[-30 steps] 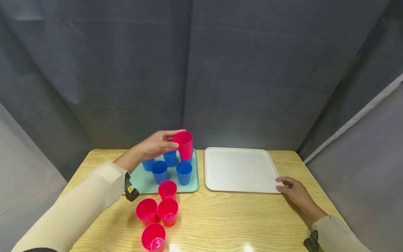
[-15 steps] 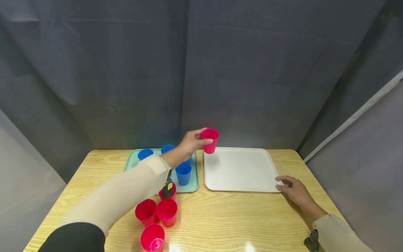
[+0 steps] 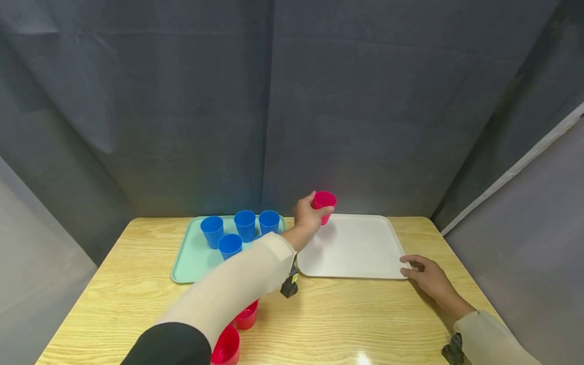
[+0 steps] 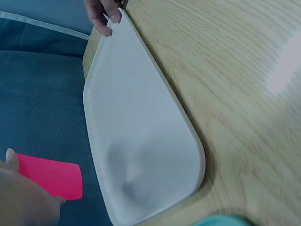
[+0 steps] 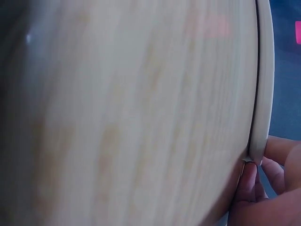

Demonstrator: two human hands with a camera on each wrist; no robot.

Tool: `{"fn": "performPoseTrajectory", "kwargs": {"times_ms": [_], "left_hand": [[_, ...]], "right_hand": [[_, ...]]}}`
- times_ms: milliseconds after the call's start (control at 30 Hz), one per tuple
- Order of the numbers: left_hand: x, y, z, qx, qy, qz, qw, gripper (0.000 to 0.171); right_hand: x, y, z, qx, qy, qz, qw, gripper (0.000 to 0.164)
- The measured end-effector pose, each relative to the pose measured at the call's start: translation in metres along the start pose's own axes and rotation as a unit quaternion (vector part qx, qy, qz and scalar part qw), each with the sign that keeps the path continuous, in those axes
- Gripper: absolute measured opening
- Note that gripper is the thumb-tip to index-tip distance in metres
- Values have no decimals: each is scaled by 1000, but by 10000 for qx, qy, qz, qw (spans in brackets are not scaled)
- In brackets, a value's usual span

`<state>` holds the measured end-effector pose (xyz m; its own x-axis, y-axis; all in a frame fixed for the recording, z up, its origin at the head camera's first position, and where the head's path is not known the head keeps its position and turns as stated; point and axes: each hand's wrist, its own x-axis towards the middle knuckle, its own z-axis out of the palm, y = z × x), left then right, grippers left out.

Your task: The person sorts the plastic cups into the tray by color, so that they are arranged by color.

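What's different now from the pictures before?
The left hand carried the pinkish-red plastic cup rightward, from over the pale green rectangular tray to over the left side of the white rectangular tray. Nothing new was gripped or released. The right hand stayed at the white tray's near right corner; the visible blue plastic cups stayed put.

Plastic, wood, cloth
Red cup (image 3: 324, 199) and white tray (image 3: 353, 248) look smooth plastic; desk (image 3: 347, 314) glossy, grained wood; curtain (image 3: 182, 101) matt cloth.

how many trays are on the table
2: the mint tray on the left, bearing blue cups, and the white tray on the right, with the right hand at its near corner.
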<state>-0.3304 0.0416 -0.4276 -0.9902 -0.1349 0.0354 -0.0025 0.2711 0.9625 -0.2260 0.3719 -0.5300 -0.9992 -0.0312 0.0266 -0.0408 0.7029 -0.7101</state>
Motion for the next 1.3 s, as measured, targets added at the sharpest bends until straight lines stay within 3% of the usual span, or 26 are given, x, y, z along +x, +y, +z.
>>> {"fn": "performPoseTrajectory", "kwargs": {"times_ms": [233, 500, 767, 933, 1300], "left_hand": [[2, -13, 26, -164, 326, -288, 9989, 73], [-1, -30, 39, -190, 679, -364, 9968, 70], [0, -40, 43, -621, 1080, -475, 9911, 66], [-1, -46, 42, -552, 1242, -423, 9898, 63], [2, -46, 42, -436, 1054, -434, 9925, 76]], "right_hand": [[0, 1, 2, -34, 29, 36, 10000, 44], [1, 1, 8, 6, 59, 65, 10000, 43], [2, -1, 8, -141, 52, 114, 9998, 43], [2, -1, 8, -139, 67, 63, 9999, 44], [1, 1, 8, -11, -17, 55, 10000, 45]]}}
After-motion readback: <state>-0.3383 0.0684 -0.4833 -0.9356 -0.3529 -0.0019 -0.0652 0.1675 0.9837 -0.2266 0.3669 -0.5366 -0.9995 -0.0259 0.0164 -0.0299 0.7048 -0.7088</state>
